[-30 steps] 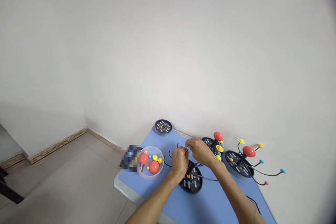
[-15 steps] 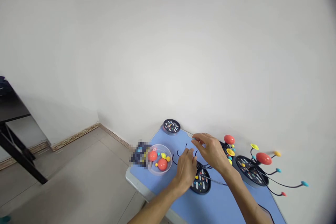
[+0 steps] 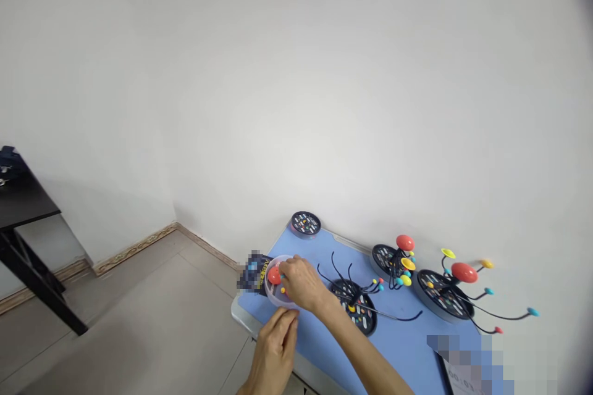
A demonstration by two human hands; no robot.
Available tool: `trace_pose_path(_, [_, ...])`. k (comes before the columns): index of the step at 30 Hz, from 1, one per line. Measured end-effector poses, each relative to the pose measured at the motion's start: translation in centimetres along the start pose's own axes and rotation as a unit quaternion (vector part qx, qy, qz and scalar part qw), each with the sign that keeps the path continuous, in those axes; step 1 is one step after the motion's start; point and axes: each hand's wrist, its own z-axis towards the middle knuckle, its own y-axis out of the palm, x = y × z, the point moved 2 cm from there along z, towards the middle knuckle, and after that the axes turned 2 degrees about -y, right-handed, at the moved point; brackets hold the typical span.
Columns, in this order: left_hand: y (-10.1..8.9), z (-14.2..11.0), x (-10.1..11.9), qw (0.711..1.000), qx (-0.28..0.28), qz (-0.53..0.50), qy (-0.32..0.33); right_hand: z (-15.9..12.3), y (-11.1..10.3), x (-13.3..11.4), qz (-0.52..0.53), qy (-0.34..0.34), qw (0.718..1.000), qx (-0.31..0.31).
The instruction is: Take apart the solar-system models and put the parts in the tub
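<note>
A clear plastic tub (image 3: 267,296) holds red balls (image 3: 274,275) and small yellow pieces. My right hand (image 3: 303,284) reaches over it from the right, fingertips pinched inside; a speck of blue shows beside them, but what they hold is hidden. Just in front of the tub's near rim, my left hand (image 3: 272,349) has thumb and fingers pressed together; anything between them cannot be made out. To the right stands a round black base (image 3: 365,321) with several curved black wires. Most wire ends are bare, while a few carry small coloured balls.
Two ball-and-wire models stand at the right: a smaller one (image 3: 384,259) and a larger one (image 3: 445,302). A closed round tub (image 3: 306,223) sits at the back corner of the blue table (image 3: 324,345). A dark packet (image 3: 252,274) lies left of the open tub.
Both hands have left the wires of the middle base. The right has swung left into the open tub, the left down toward its near rim. The middle base now shows more fully.
</note>
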Motion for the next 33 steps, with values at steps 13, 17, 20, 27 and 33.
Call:
trace_pose_path(13, [0.9, -0.2, -0.5, 1.0, -0.01, 0.0, 0.014, -1.9, -0.5, 1.5, -0.017, 0.006, 0.999, 0.047])
trace_pose_path(17, [3.1, 0.2, 0.4, 1.0, -0.012, -0.015, 0.024, -3.9, -2.5, 2.6, -0.017, 0.039, 0.994, 0.1])
trace_pose_path(20, [4.9, 0.8, 1.4, 0.999, -0.012, -0.024, 0.04, -5.3, -3.8, 3.4, -0.004, 0.04, 0.989, 0.144])
trace_pose_path(27, [8.5, 2.5, 3.7, 0.998, 0.001, -0.014, 0.065, -8.9, -7.2, 10.0, 0.071, 0.075, 0.969, 0.223])
trace_pose_path(33, [12.5, 4.1, 4.8, 0.999, -0.039, 0.01, 0.037, -10.9, -7.2, 14.7, -0.017, 0.213, 0.974, 0.07])
